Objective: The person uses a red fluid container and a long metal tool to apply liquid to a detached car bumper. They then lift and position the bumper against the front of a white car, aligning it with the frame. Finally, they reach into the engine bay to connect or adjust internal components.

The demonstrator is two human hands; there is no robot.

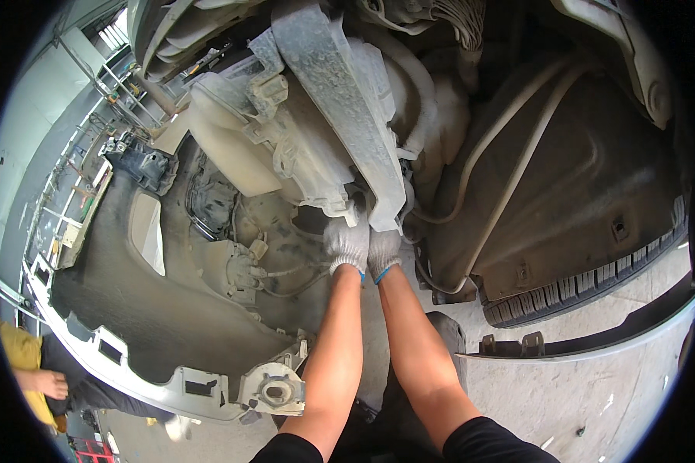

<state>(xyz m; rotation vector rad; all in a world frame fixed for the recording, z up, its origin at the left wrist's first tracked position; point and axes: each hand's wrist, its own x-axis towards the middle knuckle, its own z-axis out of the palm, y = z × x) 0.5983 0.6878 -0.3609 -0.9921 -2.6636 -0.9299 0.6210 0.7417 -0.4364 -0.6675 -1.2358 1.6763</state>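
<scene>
Both my arms reach up into the dusty, opened-up corner of a car. My left hand [346, 241], in a grey knit glove, is up against the lower end of a pale plastic housing [313, 166]. Close beside it, my right hand [384, 248], gloved the same way, is at the bottom end of a long grey metal beam [340, 92]. The fingers of both hands are hidden behind these parts, so what they touch or hold cannot be made out. Thin cables and hoses run around the hands.
A detached bumper cover [170, 309] lies on the left, its inner side showing a lamp unit [235, 270] with wiring. To the right are a dark wheel-arch liner [571, 177] with hoses, a tyre [587, 285] and a silver panel edge [594, 343]. Another person's hand [52, 383] shows at lower left.
</scene>
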